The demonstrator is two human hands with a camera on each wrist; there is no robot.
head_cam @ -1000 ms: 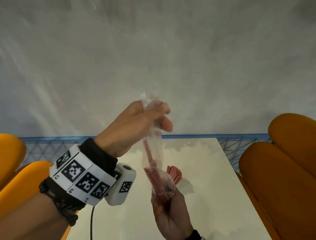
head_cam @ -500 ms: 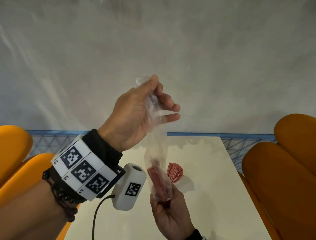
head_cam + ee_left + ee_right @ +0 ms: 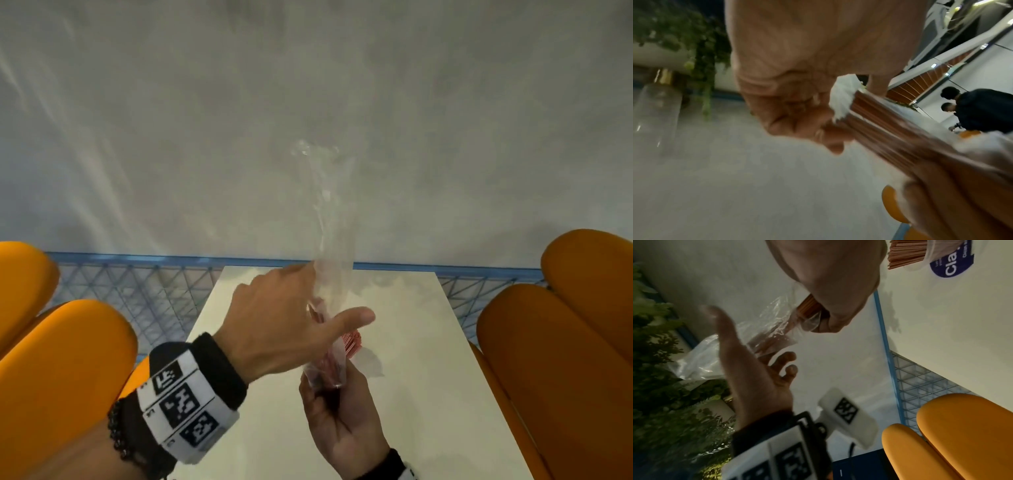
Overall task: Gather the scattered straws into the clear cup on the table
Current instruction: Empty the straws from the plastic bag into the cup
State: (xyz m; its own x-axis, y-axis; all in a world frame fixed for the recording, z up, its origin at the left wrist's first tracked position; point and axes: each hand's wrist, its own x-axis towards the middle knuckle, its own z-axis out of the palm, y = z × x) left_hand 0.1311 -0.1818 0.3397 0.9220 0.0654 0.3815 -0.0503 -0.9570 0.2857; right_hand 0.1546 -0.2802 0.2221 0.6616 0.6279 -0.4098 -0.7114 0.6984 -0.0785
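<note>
A long clear plastic bag (image 3: 332, 240) stands upright over the table, with a bundle of red straws (image 3: 325, 373) in its bottom end. My right hand (image 3: 337, 404) grips that bottom end from below. My left hand (image 3: 318, 301) is at the bag's lower part, thumb out on one side and fingers spread on the other, not clamping it. The right wrist view shows the same: the right hand (image 3: 838, 296) holds the straws (image 3: 772, 340) and the left hand (image 3: 766, 363) is spread. The clear cup (image 3: 937, 254), packed with red straws, stands on the table behind the hands.
The white table (image 3: 411, 394) runs away from me to a blue mesh rail (image 3: 137, 274) and a grey floor. Orange padded seats flank it on the left (image 3: 68, 359) and on the right (image 3: 548, 359). People stand far off in the left wrist view.
My left hand has let go of the bag's top and dropped to its lower part, near the right hand. The bag's top now stands free. The right hand has stayed put.
</note>
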